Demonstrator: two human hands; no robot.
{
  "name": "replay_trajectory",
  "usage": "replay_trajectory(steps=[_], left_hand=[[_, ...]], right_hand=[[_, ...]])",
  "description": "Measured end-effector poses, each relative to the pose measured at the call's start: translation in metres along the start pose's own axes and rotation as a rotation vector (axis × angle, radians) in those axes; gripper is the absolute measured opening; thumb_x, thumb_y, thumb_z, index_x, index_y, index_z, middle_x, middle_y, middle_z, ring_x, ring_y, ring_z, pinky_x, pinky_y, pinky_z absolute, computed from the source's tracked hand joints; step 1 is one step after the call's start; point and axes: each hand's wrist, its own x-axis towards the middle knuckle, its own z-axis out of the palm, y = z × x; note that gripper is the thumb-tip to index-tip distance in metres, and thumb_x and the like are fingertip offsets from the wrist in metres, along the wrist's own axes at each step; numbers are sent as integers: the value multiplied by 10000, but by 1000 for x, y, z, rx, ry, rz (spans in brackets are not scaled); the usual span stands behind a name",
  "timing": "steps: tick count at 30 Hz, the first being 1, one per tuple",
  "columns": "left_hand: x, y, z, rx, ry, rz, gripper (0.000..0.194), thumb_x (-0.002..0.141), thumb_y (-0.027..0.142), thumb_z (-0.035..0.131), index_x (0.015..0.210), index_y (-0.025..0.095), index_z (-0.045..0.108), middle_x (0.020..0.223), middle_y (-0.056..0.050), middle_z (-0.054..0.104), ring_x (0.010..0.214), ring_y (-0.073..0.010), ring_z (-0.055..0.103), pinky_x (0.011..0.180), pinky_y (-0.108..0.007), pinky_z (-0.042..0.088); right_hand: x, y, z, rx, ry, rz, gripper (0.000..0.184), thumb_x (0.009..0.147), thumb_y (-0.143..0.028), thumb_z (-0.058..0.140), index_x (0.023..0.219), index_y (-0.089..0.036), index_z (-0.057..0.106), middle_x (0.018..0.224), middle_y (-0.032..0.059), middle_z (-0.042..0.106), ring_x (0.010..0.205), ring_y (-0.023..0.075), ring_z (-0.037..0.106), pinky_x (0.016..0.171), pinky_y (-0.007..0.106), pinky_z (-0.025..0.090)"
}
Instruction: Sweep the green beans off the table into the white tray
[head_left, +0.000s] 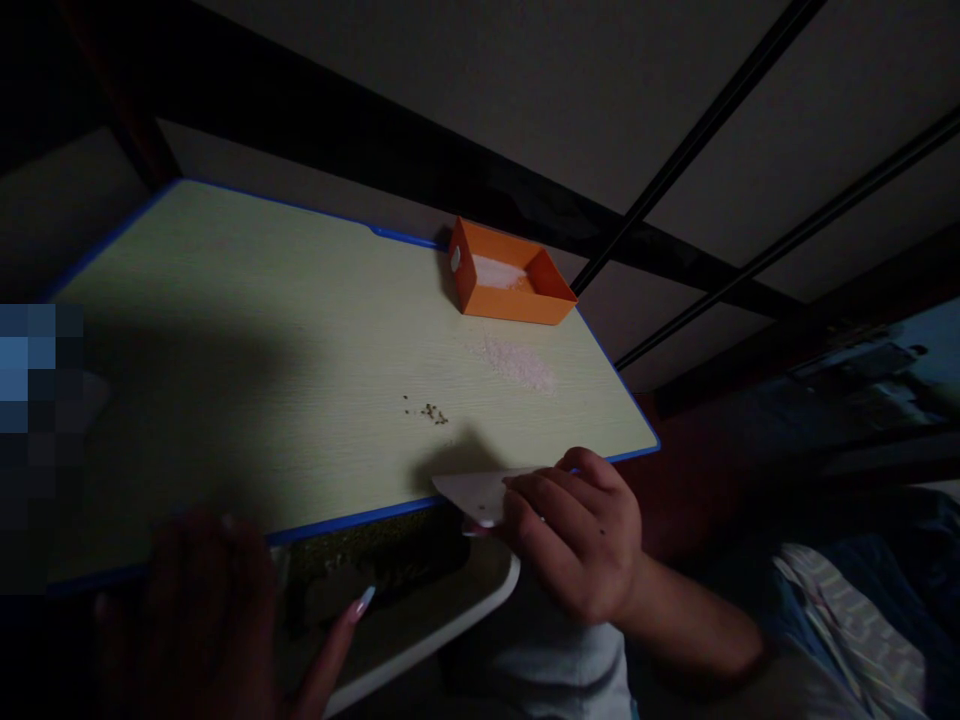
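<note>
My right hand [577, 530] is closed on a thin white card [476, 492] at the front edge of the table; a few dark specks show on the card and on the hand. My left hand [217, 610] lies in deep shadow at the lower left, fingers stretched out along the front edge and thumb spread apart. Below that edge, a pale-rimmed tray [480, 607] contains many small dark greenish grains [375, 560]. On the table, a small cluster of dark grains [433, 412] lies beyond the card. Behind it spreads a patch of pale pinkish grains [517, 362].
The light table [315, 300] has a blue rim. An orange open box [517, 303] with pale grains inside stands at its back right. Behind runs a dark-framed panelled wall [487, 100]. Cloth [855, 620] lies at the lower right. Lighting is dim.
</note>
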Motion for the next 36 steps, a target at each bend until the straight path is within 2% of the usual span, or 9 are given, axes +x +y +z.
replay_trajectory(steps=[4, 8, 12, 16, 18, 22, 27, 30, 36], left_hand=[[0, 4, -3, -12, -6, -7, 939, 868, 482, 501, 1590, 336, -81, 1762, 8, -100, 1620, -448, 63, 1269, -804, 183], [1, 6, -5, 5, -33, -42, 941, 872, 504, 478, 1583, 325, -112, 1762, -39, -95, 1608, -484, 70, 1225, -873, 159], [1, 7, -5, 7, -28, -28, 941, 871, 502, 478, 1586, 319, -105, 1758, -11, -114, 1613, -471, 66, 1232, -864, 156], [1, 1, -6, 18, -56, -9, 988, 849, 505, 519, 1570, 352, -139, 1741, 34, -166, 1613, -474, 52, 1231, -868, 170], [1, -3, -5, 23, -66, -4, 1005, 843, 512, 526, 1566, 355, -154, 1734, 50, -194, 1613, -469, 47, 1248, -843, 182], [1, -5, -3, 29, -72, 4, 987, 852, 530, 491, 1568, 338, -161, 1717, 87, -241, 1624, -434, -5, 1275, -799, 185], [0, 2, 0, 3, -13, -28, 928, 875, 505, 457, 1591, 297, -96, 1754, -1, -132, 1618, -462, 67, 1258, -838, 142], [-1, -2, 1, 17, -45, -2, 979, 855, 503, 500, 1592, 271, -100, 1757, -55, -120, 1607, -492, 75, 1244, -851, 162], [-1, -12, 0, 60, -62, 19, 1019, 838, 522, 523, 1585, 279, -125, 1746, -15, -175, 1609, -488, 60, 1245, -838, 195]], right_hand=[[5, 14, 0, -58, 23, 97, 262, 1015, -151, 545, 773, -180, 642, 653, 14, 700, 578, 133, 576, 599, 353, 379], [8, 22, 1, -94, 9, 114, 306, 1032, -236, 580, 732, -193, 618, 612, 3, 668, 558, 136, 559, 582, 354, 360], [7, 8, 4, -40, 1, 60, 255, 1012, -164, 550, 774, -193, 638, 665, 2, 693, 598, 136, 581, 604, 346, 384], [4, -8, 11, -6, 10, 8, 127, 959, -165, 590, 875, -160, 686, 781, 63, 736, 677, 166, 622, 633, 355, 420], [3, -11, 14, -21, 4, 5, 109, 939, -154, 596, 895, -162, 695, 811, 78, 743, 685, 173, 620, 639, 362, 428], [5, -7, 17, -65, -34, 58, 147, 944, -143, 572, 877, -189, 694, 773, 42, 733, 645, 160, 589, 625, 362, 410], [8, 0, 22, -168, -37, 113, 217, 969, -146, 533, 835, -200, 694, 730, 28, 726, 607, 159, 560, 626, 372, 384], [8, 4, 26, -199, -35, 132, 236, 998, -187, 532, 834, -202, 701, 703, 18, 716, 593, 157, 545, 643, 373, 373], [8, 13, 33, -244, -35, 154, 271, 1015, -211, 551, 783, -207, 690, 629, -5, 654, 576, 155, 504, 658, 360, 315]])
